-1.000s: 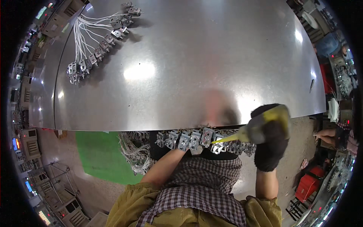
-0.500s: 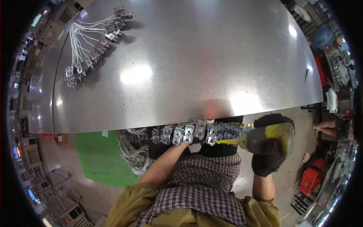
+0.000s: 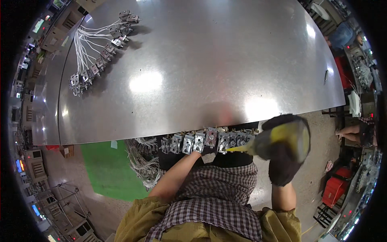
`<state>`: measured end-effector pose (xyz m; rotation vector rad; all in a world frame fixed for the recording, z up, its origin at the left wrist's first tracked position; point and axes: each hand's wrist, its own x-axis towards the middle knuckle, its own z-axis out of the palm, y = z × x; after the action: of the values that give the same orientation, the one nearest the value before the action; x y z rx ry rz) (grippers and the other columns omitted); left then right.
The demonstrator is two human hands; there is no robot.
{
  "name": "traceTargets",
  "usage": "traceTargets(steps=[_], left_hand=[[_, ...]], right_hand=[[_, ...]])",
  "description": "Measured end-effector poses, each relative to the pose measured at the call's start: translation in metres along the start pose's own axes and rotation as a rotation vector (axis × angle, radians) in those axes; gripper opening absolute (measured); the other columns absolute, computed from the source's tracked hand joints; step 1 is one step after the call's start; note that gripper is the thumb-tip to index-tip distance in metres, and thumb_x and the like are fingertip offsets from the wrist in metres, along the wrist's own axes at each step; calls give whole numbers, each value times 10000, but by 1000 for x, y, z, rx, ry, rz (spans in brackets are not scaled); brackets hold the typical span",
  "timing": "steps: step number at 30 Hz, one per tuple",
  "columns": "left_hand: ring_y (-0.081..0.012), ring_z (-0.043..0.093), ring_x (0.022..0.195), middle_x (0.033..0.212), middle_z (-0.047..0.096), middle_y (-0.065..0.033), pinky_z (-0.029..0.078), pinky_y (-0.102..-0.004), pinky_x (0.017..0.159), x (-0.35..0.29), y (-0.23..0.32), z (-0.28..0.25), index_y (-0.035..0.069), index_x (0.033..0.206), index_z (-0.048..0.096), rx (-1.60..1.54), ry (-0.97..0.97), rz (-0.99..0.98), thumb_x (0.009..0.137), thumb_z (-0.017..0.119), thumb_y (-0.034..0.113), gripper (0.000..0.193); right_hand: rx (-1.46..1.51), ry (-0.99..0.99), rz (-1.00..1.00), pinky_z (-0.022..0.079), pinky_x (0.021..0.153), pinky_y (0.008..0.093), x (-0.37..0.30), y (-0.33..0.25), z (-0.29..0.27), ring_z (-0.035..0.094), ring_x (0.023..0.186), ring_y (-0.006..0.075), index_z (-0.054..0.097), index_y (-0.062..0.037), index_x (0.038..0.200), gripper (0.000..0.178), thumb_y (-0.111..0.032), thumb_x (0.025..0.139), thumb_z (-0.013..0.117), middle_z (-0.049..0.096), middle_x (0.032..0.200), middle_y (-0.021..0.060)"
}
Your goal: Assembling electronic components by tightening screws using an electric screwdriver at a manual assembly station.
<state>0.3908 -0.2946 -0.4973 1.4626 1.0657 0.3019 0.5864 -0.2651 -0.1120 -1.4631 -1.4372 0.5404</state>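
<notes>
A row of small metal switch units [image 3: 188, 143] runs along the near table edge above my lap. My left hand [image 3: 196, 155] reaches up under the middle of the row and holds it; most of its fingers are hidden behind the units. In a dark, fuzzy glove, my right hand [image 3: 284, 167] is closed round a squeeze bottle [image 3: 264, 146], dark with yellow patches and blurred by motion. The bottle lies tilted, its thin yellow nozzle [image 3: 238, 149] pointing left. That tip is at the lower front of a unit just right of the row's middle.
More metal units [image 3: 94, 69] on white wires lie at the far left of the steel table [image 3: 189, 76]. Left of my lap hang bundles of white wires [image 3: 141, 165], beside a green mat [image 3: 109, 173] on the floor. Red bins [image 3: 336, 189] stand at right, with other people beyond.
My right hand has swung the bottle slightly up and tipped it, and it now looks smeared. The row has shifted a little left, with the nozzle tip still at the same unit.
</notes>
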Motion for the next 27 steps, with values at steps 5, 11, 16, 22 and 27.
traceTargets(steps=[5, 11, 16, 22, 27], left_hand=[[-194, 395, 1156, 1286, 407, -61, 276, -337, 1012, 18, -31, 5, 89, 1288, 347, 419, -31, 23, 928, 305, 293, 417], [-206, 435, 1103, 1219, 462, -81, 314, -342, 978, -3, -10, -19, 76, 1218, 429, 524, 119, 86, 887, 407, 268, 384], [-224, 464, 1063, 1181, 490, -95, 346, -356, 946, -13, 81, -36, 80, 1183, 460, 664, 15, 107, 871, 434, 264, 363], [-245, 473, 1048, 1157, 504, -105, 358, -364, 927, -17, 105, -44, 90, 1166, 479, 602, 9, 110, 851, 461, 296, 376], [-254, 502, 980, 1085, 537, -118, 390, -380, 864, -15, 116, -45, 100, 1117, 514, 587, 52, 222, 816, 489, 297, 361]], right_hand=[[411, 369, 288, 425, 841, 354, -11, 42, -17, 532, 955, 230, 444, 8, 1152, 399, -271, 867, 448, 534, 1055, 125], [598, 250, 300, 424, 844, 367, -20, 29, -8, 520, 984, 254, 432, 22, 1164, 509, -294, 781, 545, 528, 1066, 147], [512, 244, 239, 426, 852, 378, -28, 35, -7, 522, 977, 252, 416, 20, 1179, 559, -291, 750, 593, 523, 1071, 145], [370, 119, 134, 438, 840, 352, -34, 46, -9, 527, 963, 228, 404, -13, 1194, 586, -245, 716, 651, 522, 1078, 121], [19, -302, -82, 404, 921, 338, -27, 32, -23, 475, 1075, 228, 446, -51, 1187, 621, -212, 654, 722, 499, 1155, 105]])
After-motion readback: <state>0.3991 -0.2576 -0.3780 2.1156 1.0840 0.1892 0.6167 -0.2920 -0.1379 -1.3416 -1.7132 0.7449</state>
